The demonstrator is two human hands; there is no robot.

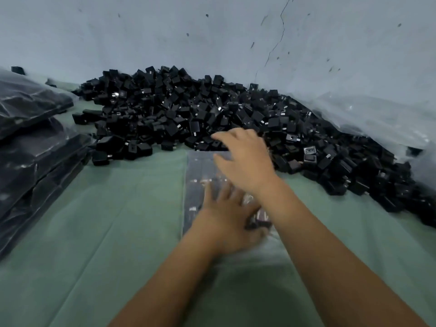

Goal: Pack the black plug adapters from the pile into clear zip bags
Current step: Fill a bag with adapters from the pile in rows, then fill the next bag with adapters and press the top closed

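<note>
Two hands (236, 185) at pile (212, 109) edge

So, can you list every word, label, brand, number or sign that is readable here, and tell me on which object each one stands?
No text can be read in this view.
Black plug adapters in the pile: no legible marking; any print is too small and blurred.
Clear zip bag on the green cloth: no print visible.
Stacked filled bags at the left: only glare, no label.
Wall: only stains and a crack, no sign.
</note>
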